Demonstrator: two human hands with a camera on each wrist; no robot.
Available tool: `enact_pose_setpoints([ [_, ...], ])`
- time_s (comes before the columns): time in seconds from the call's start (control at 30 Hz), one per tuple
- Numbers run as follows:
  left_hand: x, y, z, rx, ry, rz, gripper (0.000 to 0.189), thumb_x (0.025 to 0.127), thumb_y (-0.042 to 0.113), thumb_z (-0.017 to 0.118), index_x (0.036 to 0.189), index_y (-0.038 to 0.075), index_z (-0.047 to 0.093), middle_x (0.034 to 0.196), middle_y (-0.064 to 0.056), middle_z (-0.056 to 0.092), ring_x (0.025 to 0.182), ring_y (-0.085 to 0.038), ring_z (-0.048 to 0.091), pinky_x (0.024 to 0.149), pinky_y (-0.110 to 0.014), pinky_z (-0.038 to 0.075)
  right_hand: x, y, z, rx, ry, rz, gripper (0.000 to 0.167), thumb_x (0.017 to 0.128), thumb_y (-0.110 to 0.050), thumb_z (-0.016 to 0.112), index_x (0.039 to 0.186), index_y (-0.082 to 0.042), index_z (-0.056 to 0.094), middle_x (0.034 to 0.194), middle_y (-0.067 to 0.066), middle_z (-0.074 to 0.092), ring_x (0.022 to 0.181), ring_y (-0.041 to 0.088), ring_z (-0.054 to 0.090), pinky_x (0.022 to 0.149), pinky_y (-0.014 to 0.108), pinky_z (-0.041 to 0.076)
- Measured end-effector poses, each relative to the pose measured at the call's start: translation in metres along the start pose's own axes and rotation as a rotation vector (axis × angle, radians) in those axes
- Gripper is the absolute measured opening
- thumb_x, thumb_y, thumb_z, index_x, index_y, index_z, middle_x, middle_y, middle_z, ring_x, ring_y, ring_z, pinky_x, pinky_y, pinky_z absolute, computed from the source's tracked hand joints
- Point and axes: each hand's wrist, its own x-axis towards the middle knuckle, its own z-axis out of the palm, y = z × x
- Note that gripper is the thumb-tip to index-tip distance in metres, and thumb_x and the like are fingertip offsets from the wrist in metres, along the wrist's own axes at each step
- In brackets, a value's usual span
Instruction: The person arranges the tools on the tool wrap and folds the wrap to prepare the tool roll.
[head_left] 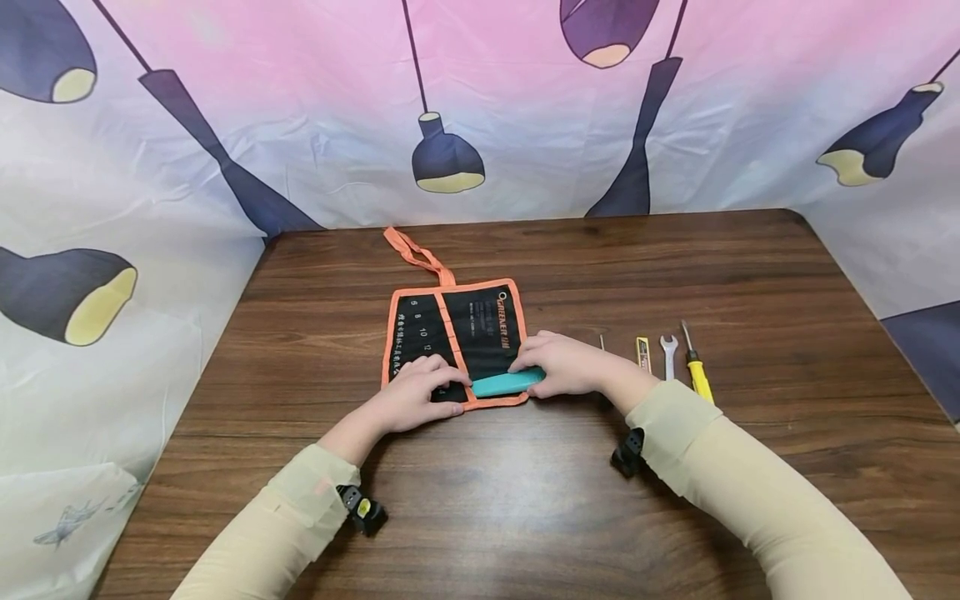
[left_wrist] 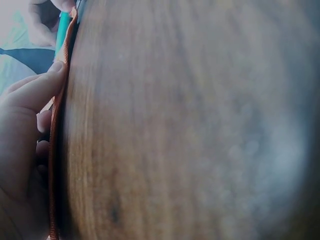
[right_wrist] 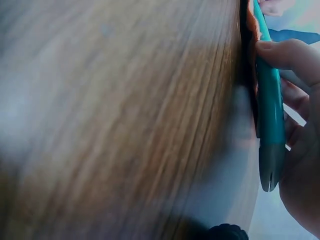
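Note:
A black tool pouch (head_left: 480,325) with orange trim and white print lies flat. On its lower right part is a long teal tool (head_left: 504,384), narrowing toward the left. Its end is dark grey and slotted in the right wrist view, but its exact kind does not show. My right hand (head_left: 566,364) grips this tool from the right, thumb along the near side and fingers on the far side. My left hand (head_left: 416,392) pinches the pouch's lower edge, the thumb (left_wrist: 55,67) at the orange trim. The tool's left tip lies by my left fingertips.
To the right of my right hand lie a yellow-handled screwdriver (head_left: 699,375), an open-end wrench (head_left: 669,354) and a small yellow-and-black item (head_left: 642,354), partly hidden by the arm. An orange strap (head_left: 420,254) trails from the pouch's top. Printed cloth (head_left: 517,158) hangs behind the wooden table (head_left: 480,500).

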Motion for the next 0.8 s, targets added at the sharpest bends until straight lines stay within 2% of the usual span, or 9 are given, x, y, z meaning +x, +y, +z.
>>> enact_pose_setpoints([
  [0.37,-0.001,0.0,0.001,-0.005,0.006,-0.006,0.033,0.087,0.041,0.065,0.119,0.032,0.061,0.098,0.01,0.049,0.088,-0.01,0.044,0.077,-0.035,0.032,0.003,-0.003,0.004,0.028,-0.004,0.031,0.036,0.085,-0.026,0.067,0.119,-0.016,0.066,0.109,-0.004,0.057,0.093,0.014,0.045,0.079,0.03,0.04],
  [0.63,0.0,0.0,0.0,-0.004,0.001,-0.013,0.036,0.087,0.042,0.064,0.121,0.031,0.06,0.097,0.01,0.049,0.088,-0.011,0.044,0.077,-0.035,0.032,0.006,-0.007,0.009,0.057,0.034,0.029,0.035,0.084,-0.025,0.068,0.118,-0.016,0.066,0.107,-0.004,0.057,0.092,0.014,0.045,0.077,0.03,0.04],
  [0.8,0.0,0.0,0.0,-0.009,0.009,-0.006,0.037,0.087,0.042,0.064,0.122,0.031,0.059,0.096,0.01,0.048,0.087,-0.01,0.044,0.076,-0.035,0.032,0.01,-0.009,0.013,0.045,0.041,0.021,0.035,0.085,-0.027,0.067,0.118,-0.015,0.066,0.108,-0.004,0.057,0.095,0.014,0.047,0.081,0.031,0.04],
])
